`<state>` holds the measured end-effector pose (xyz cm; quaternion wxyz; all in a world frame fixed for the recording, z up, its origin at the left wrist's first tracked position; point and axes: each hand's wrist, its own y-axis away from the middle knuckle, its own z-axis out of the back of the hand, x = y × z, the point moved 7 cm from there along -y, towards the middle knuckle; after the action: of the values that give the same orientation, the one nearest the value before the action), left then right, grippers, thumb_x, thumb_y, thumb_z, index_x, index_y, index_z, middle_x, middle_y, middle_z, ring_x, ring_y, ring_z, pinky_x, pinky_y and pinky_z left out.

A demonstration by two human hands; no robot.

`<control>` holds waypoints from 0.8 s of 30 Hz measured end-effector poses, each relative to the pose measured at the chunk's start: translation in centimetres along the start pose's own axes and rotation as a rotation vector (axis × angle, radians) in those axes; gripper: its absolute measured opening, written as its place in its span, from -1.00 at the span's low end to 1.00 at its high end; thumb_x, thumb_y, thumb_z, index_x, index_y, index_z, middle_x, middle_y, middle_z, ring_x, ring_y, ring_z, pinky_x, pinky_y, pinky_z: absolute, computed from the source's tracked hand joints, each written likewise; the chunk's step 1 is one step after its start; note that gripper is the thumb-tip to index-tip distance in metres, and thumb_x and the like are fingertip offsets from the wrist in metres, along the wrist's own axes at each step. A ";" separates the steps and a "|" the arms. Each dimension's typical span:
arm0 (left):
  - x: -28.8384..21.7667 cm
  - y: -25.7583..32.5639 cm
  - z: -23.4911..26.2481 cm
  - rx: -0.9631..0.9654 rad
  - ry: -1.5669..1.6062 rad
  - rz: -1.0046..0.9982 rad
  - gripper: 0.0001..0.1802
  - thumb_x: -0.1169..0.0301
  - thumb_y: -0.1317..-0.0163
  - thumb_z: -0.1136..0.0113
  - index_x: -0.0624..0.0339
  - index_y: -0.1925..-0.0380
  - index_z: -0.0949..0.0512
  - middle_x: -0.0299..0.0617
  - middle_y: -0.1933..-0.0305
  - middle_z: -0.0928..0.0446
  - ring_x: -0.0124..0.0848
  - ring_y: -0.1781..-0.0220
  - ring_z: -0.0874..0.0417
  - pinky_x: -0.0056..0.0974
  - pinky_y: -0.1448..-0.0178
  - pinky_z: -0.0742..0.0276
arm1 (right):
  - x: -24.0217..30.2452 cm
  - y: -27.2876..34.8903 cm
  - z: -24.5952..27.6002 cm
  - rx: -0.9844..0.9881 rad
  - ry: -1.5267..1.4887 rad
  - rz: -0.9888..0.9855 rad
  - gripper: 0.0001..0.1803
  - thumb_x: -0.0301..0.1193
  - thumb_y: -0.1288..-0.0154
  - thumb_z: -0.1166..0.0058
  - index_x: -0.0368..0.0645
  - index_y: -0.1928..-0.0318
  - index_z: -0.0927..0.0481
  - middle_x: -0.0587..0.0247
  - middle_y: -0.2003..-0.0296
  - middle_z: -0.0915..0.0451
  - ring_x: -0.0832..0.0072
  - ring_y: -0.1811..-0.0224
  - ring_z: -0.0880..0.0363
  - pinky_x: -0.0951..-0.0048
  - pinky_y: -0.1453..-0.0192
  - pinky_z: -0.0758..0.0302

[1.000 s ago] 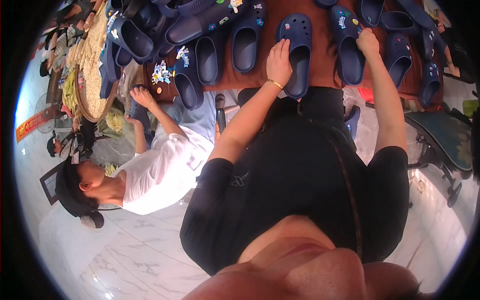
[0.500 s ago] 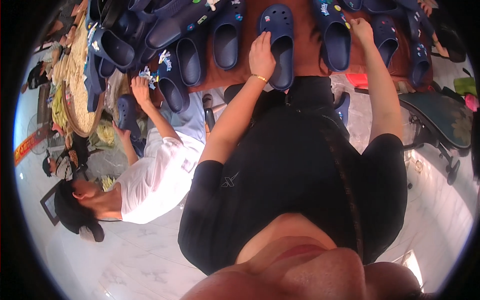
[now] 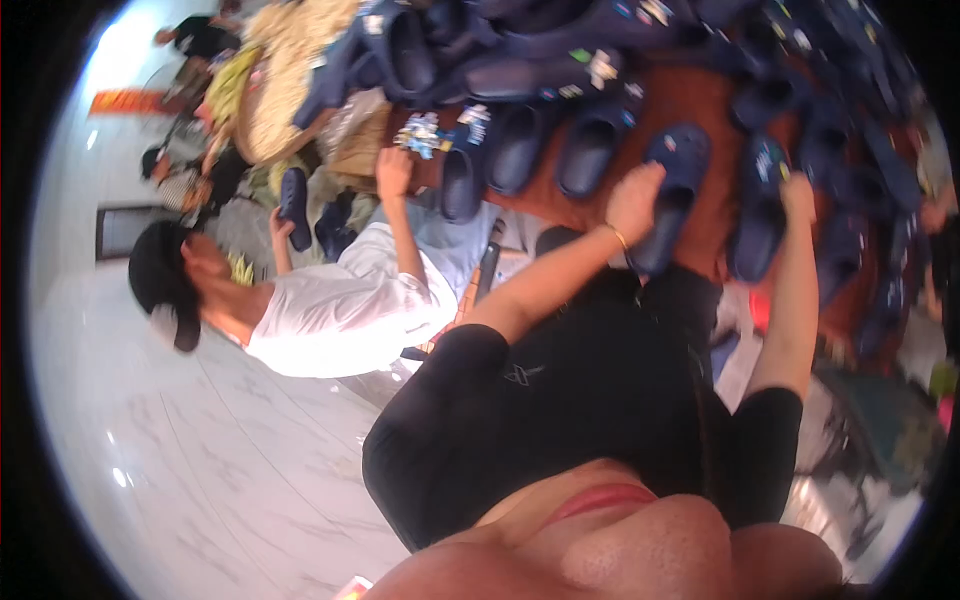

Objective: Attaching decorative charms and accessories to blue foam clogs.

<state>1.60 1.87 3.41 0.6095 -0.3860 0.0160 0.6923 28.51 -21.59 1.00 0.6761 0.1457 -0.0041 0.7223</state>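
A plain dark blue clog (image 3: 683,185) lies on the brown-covered table before me, toe pointing away. My left hand (image 3: 636,200), with a gold bracelet on its wrist, is closed on this clog's left side; its fingertips are partly hidden. To the right lies another blue clog (image 3: 757,225) with small colourful charms on its upper. At the right edge of that upper is my right hand (image 3: 798,196). Its fingers are drawn together close to the charms, and blur hides whatever they may hold.
Many blue clogs (image 3: 520,150) crowd the table (image 3: 690,100). At left, a person (image 3: 340,320) in a white shirt and black cap holds a clog (image 3: 294,208), the other hand beside a pile of small charms (image 3: 422,135). A dark chair (image 3: 880,430) stands at lower right.
The whole view has swung, shifting the table and clogs right and downward in the picture. My left hand stays at the plain clog, my right at the charmed one. The co-worker's clog is raised.
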 end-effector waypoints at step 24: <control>1.1 0.0 -0.4 0.011 -0.056 -0.005 -0.45 0.62 0.11 0.00 0.25 -0.02 -0.34 0.01 -0.09 -0.37 -0.07 -0.13 -0.36 -0.10 -0.20 -0.27 | 2.5 0.8 1.4 -0.176 -0.083 0.009 -0.53 0.01 -0.05 -0.03 0.06 0.06 -0.48 0.06 0.09 -0.53 0.06 0.01 -0.49 0.12 0.01 -0.42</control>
<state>1.86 2.59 2.57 0.6135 -0.3632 0.0019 0.7012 27.90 -19.51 3.02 0.6823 0.1153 -0.0962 0.7155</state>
